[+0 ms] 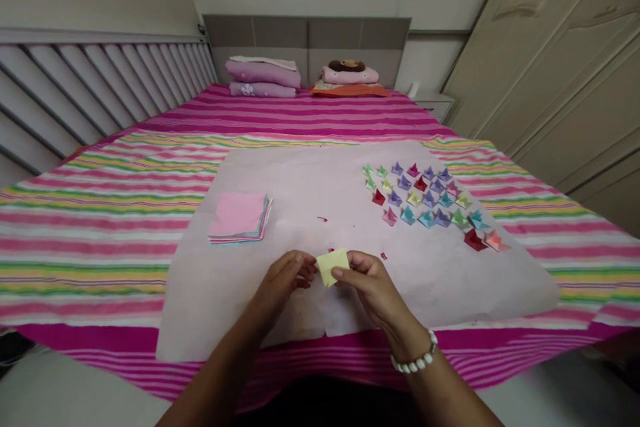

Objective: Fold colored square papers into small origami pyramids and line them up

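A small folded square of pale yellow paper (332, 263) is held up above the white sheet. My right hand (369, 280) pinches it, thumb on the near face and the other fingers behind. At the paper's left edge is my left hand (289, 275), its fingers curled and close to the corner; whether they grip or only touch it I cannot make out. To the left lies a stack of coloured square paper (238, 216), pink on top. Rows of small folded paper boats (429, 199) in several colours stand at the right.
The large white sheet (300, 180) is spread over a striped bedspread (110, 227). Small red scraps (384, 255) lie on it near my hands. Folded bedding (263, 77) is piled by the headboard (280, 33). A slatted rail (100, 80) runs along the left side.
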A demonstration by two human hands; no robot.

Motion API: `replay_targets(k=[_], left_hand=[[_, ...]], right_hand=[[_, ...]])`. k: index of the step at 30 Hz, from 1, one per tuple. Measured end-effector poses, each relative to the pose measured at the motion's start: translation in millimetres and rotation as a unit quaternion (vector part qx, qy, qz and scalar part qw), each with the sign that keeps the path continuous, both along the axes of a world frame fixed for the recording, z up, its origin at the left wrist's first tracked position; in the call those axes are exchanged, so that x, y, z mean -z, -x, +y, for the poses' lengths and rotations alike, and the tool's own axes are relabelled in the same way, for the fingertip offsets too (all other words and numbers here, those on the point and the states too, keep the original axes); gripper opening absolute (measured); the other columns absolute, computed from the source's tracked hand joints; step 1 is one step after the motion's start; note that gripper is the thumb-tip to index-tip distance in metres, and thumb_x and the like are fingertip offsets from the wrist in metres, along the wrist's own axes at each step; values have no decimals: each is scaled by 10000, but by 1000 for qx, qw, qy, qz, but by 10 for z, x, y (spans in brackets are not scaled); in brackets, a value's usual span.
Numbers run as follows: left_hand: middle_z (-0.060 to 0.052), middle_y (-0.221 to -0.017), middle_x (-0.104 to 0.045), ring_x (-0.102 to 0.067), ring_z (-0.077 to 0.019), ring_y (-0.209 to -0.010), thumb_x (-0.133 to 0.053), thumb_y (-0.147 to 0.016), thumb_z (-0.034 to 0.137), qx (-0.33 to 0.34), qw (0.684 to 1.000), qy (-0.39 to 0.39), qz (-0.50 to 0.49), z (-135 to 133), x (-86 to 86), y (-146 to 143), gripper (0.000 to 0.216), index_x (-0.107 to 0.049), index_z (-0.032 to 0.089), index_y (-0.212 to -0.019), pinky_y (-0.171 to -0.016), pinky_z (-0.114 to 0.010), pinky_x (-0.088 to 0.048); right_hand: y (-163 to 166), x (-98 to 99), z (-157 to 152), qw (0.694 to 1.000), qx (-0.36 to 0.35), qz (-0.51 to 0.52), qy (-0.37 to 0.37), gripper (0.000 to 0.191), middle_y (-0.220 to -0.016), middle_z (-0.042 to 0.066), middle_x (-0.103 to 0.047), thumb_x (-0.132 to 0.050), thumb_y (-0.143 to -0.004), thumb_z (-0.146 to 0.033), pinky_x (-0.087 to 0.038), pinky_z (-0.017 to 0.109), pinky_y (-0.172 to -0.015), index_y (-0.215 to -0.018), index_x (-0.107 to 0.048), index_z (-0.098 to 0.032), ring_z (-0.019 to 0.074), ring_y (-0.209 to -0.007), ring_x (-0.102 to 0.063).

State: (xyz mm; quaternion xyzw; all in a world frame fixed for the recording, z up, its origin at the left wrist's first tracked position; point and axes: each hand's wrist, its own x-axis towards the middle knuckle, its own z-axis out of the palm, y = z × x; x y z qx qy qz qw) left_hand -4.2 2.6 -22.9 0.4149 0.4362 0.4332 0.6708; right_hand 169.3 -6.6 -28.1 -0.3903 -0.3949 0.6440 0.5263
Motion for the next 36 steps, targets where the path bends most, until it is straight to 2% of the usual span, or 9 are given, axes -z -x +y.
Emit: replay_targets(k=[2, 5, 9, 13, 19, 29, 32, 36], left_hand=[[-22, -726, -618, -555, -129, -691, -643, -789, 470, 23, 996, -67, 49, 25, -91, 28, 330, -684, 153, -871, -641, -240, -429], [14, -629, -588, -517, -101, -602, -713, -742, 374, 52, 988, -105, 99, 21, -184, 15, 236, -680, 151, -814, -588, -221, -400], [26, -563, -580, -508, -90, -548, -718, -729, 341, 39, 990, -99, 97, 0, -197, -22, 199, -675, 148, -748, -555, -215, -401], [22, -570, -604, -534, -97, -560, -730, -713, 306, 31, 992, -97, 69, -12, -174, -20, 171, -695, 156, -787, -564, -220, -423], [12, -643, -625, -548, -99, -600, -699, -738, 267, 22, 994, -105, 33, -23, -148, -27, 120, -718, 182, -820, -596, -228, -435], [7, -652, -621, -551, -101, -642, -617, -784, 241, 36, 991, -114, 56, -53, -121, -1, 124, -730, 191, -788, -652, -231, -424], [9, -639, -618, -541, -95, -616, -684, -745, 281, 29, 992, -105, 57, -63, -162, -37, 115, -703, 172, -713, -625, -224, -423], [12, -641, -628, -544, -92, -605, -775, -639, 242, -1, 994, -93, 55, -65, -192, -81, 145, -655, 161, -648, -588, -211, -422]], right_hand=[[5, -8, 2, 1000, -9, -20, 0, 180, -658, 17, -707, -830, -623, -294, -466, 223, -553, -702, -733, -165, 112, -559, -585], [34, -28, -3, 1000, -19, -18, -6, 175, -622, 5, -695, -829, -624, -292, -457, 208, -518, -687, -727, -164, 99, -522, -573], [37, -41, -7, 1000, -9, -13, -15, 166, -602, 2, -693, -827, -624, -281, -454, 196, -489, -670, -721, -162, 92, -494, -572], [12, -38, -18, 1000, 10, -9, -17, 149, -561, -2, -680, -824, -629, -257, -433, 177, -453, -701, -738, -159, 74, -436, -551], [35, -27, -50, 998, 12, 50, -18, 114, -517, -12, -666, -801, -650, -224, -432, 195, -415, -750, -755, -194, 85, -379, -546], [18, -36, -69, 998, -10, 57, -33, 98, -521, -25, -646, -707, -665, -122, -426, 198, -440, -701, -753, -201, 82, -389, -563], [17, -26, -68, 997, -22, 51, -48, 93, -547, -19, -653, -699, -680, -131, -426, 200, -453, -722, -750, -196, 85, -414, -571], [2, -48, -82, 996, -44, 60, -55, 130, -573, -2, -666, -683, -716, -172, -467, 222, -531, -829, -747, -181, 106, -492, -604]])
